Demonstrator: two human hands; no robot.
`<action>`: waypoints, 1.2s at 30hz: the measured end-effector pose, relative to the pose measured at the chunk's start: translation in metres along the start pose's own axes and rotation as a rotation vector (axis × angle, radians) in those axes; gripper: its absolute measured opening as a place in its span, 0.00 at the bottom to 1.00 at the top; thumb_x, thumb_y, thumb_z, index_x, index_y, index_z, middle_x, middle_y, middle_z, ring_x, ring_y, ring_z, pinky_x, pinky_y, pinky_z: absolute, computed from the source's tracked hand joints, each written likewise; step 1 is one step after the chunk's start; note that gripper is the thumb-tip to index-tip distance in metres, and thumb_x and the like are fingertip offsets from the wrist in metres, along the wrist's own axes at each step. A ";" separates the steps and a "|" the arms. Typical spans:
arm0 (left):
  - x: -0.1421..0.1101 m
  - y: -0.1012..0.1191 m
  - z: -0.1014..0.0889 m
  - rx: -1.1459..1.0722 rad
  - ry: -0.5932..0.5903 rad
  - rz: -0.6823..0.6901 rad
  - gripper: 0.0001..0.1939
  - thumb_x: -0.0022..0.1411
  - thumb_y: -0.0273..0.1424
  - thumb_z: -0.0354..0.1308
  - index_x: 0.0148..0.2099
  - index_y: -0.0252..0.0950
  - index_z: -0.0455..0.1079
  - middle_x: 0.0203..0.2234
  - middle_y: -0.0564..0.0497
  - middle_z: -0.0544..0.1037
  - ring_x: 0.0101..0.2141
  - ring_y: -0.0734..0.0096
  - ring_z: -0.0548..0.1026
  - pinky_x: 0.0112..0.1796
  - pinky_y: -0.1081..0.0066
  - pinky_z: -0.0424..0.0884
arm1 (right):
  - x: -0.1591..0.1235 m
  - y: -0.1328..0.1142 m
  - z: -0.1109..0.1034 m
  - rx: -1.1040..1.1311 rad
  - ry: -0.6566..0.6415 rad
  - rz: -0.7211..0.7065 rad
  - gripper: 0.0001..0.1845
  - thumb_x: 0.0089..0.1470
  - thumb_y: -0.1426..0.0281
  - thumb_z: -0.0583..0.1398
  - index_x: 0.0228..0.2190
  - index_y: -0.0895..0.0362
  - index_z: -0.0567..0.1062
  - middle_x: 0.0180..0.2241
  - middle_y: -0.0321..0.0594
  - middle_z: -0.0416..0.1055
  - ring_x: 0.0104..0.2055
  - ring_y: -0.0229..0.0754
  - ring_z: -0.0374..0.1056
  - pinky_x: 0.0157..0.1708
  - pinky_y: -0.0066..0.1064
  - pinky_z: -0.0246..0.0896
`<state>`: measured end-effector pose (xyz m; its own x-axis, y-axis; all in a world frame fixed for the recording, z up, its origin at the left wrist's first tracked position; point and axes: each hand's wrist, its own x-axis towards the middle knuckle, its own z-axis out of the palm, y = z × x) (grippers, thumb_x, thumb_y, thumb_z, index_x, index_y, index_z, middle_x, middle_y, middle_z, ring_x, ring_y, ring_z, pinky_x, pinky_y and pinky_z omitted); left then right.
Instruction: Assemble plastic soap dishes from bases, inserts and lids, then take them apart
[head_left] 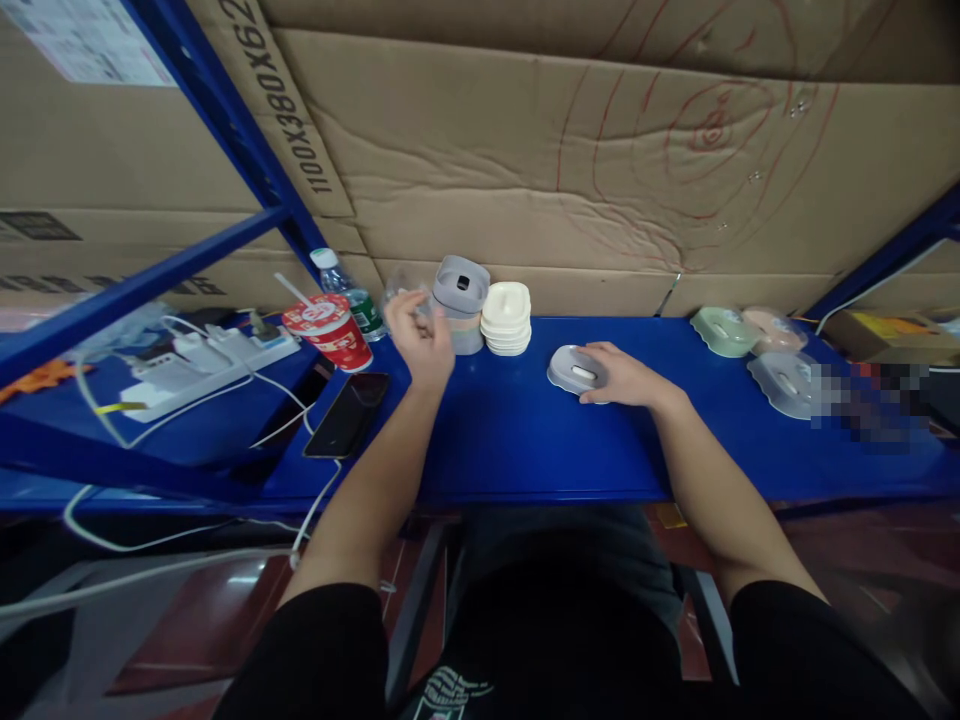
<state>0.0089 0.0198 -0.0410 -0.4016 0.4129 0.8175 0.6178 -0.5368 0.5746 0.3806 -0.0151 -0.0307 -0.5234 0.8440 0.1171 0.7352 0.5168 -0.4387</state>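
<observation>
My right hand (619,374) grips the right side of a grey, rounded plastic dish (573,368) on the blue table, fingers over its far edge and thumb at the near edge. A pale oval piece shows in the middle of that dish. My left hand (422,338) is raised at the left, fingers loosely curled and thumb apart, near clear plastic covers (403,286). Whether it touches them I cannot tell. Just right of it stand a stack of grey dishes (461,284) with a dark spot on top and a stack of cream dishes (508,318).
At left are a red cup with straw (330,332), a water bottle (352,295), a phone (347,415) and a power strip (210,375) with white cables. At right sit covered dishes in green (724,331), pink (775,328) and grey (781,382). Cardboard (480,150) backs the table.
</observation>
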 end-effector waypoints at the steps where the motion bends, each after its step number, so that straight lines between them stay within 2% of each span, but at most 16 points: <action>1: -0.008 0.010 0.001 -0.012 -0.110 0.079 0.18 0.72 0.45 0.57 0.52 0.36 0.70 0.52 0.41 0.73 0.34 0.73 0.75 0.32 0.70 0.73 | 0.001 -0.002 0.003 0.009 0.017 -0.026 0.53 0.43 0.52 0.75 0.68 0.50 0.68 0.67 0.51 0.65 0.68 0.66 0.64 0.67 0.59 0.60; 3: -0.024 0.030 0.004 -0.028 -0.399 0.221 0.22 0.69 0.49 0.60 0.53 0.37 0.72 0.51 0.42 0.75 0.31 0.74 0.74 0.32 0.69 0.74 | 0.004 -0.007 0.008 0.054 0.053 -0.103 0.50 0.46 0.53 0.74 0.67 0.50 0.68 0.66 0.51 0.66 0.67 0.65 0.65 0.66 0.59 0.60; 6: -0.042 0.054 0.009 0.002 -0.828 0.329 0.38 0.60 0.55 0.67 0.64 0.39 0.69 0.62 0.38 0.71 0.38 0.66 0.80 0.36 0.65 0.78 | 0.007 -0.019 0.015 0.148 0.087 -0.209 0.47 0.49 0.52 0.73 0.66 0.52 0.69 0.63 0.52 0.69 0.64 0.63 0.67 0.64 0.59 0.62; 8: -0.048 0.062 0.011 0.030 -1.004 0.337 0.45 0.57 0.58 0.68 0.69 0.40 0.65 0.67 0.35 0.66 0.47 0.55 0.81 0.43 0.60 0.80 | 0.008 -0.026 0.018 0.200 0.112 -0.253 0.46 0.50 0.51 0.72 0.66 0.52 0.70 0.61 0.52 0.71 0.62 0.61 0.70 0.63 0.57 0.64; 11: -0.048 0.063 0.012 0.024 -1.132 0.279 0.49 0.58 0.59 0.67 0.73 0.39 0.60 0.68 0.35 0.67 0.58 0.46 0.77 0.52 0.53 0.79 | 0.008 -0.031 0.020 0.252 0.162 -0.291 0.43 0.50 0.51 0.72 0.64 0.50 0.71 0.59 0.50 0.73 0.59 0.60 0.72 0.61 0.56 0.66; 18: -0.040 0.058 0.006 0.008 -1.182 0.194 0.52 0.55 0.57 0.71 0.74 0.39 0.59 0.65 0.38 0.73 0.60 0.47 0.76 0.59 0.53 0.74 | 0.009 -0.033 0.023 0.392 0.213 -0.261 0.40 0.47 0.52 0.74 0.60 0.49 0.75 0.55 0.47 0.77 0.58 0.57 0.73 0.61 0.54 0.66; 24: -0.038 0.060 0.004 -0.016 -1.168 0.238 0.57 0.50 0.55 0.75 0.74 0.38 0.57 0.69 0.38 0.67 0.64 0.46 0.72 0.59 0.56 0.74 | 0.010 -0.034 0.024 0.629 0.269 -0.164 0.37 0.48 0.50 0.74 0.57 0.49 0.76 0.54 0.46 0.79 0.58 0.53 0.75 0.62 0.52 0.66; 26: -0.037 0.061 0.004 -0.060 -1.138 0.253 0.50 0.56 0.52 0.71 0.72 0.37 0.60 0.67 0.37 0.69 0.63 0.48 0.73 0.58 0.57 0.75 | 0.010 -0.034 0.023 0.684 0.263 -0.152 0.37 0.49 0.49 0.73 0.57 0.49 0.76 0.53 0.46 0.79 0.57 0.52 0.75 0.61 0.51 0.67; 28: -0.036 0.062 0.004 -0.098 -1.098 0.264 0.35 0.64 0.46 0.64 0.68 0.37 0.65 0.64 0.38 0.73 0.62 0.51 0.74 0.57 0.57 0.75 | 0.010 -0.034 0.021 0.744 0.250 -0.137 0.37 0.48 0.46 0.73 0.56 0.48 0.77 0.52 0.45 0.80 0.56 0.51 0.76 0.60 0.50 0.69; 31: -0.033 0.062 0.004 -0.070 -1.007 0.182 0.17 0.69 0.38 0.56 0.57 0.39 0.72 0.52 0.43 0.82 0.52 0.55 0.80 0.51 0.58 0.77 | 0.011 -0.035 0.018 0.835 0.251 -0.112 0.42 0.46 0.37 0.69 0.55 0.48 0.77 0.51 0.45 0.80 0.54 0.52 0.76 0.55 0.47 0.73; 34: -0.033 0.060 0.005 -0.015 -0.890 0.002 0.14 0.71 0.42 0.54 0.47 0.39 0.74 0.34 0.47 0.83 0.37 0.58 0.82 0.40 0.60 0.77 | 0.012 -0.037 0.017 0.885 0.304 -0.101 0.46 0.40 0.33 0.69 0.52 0.49 0.77 0.50 0.45 0.80 0.52 0.53 0.77 0.50 0.46 0.75; 36: -0.035 0.058 0.006 -0.035 -0.822 -0.066 0.19 0.72 0.47 0.52 0.49 0.38 0.74 0.32 0.47 0.82 0.34 0.60 0.81 0.38 0.61 0.77 | 0.014 -0.039 0.018 0.876 0.363 -0.064 0.41 0.39 0.35 0.72 0.47 0.49 0.78 0.45 0.43 0.81 0.47 0.51 0.78 0.47 0.44 0.77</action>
<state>0.0624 -0.0216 -0.0372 0.1948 0.8438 0.5001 0.5834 -0.5095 0.6325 0.3373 -0.0256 -0.0278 -0.2774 0.8870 0.3692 0.0479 0.3966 -0.9167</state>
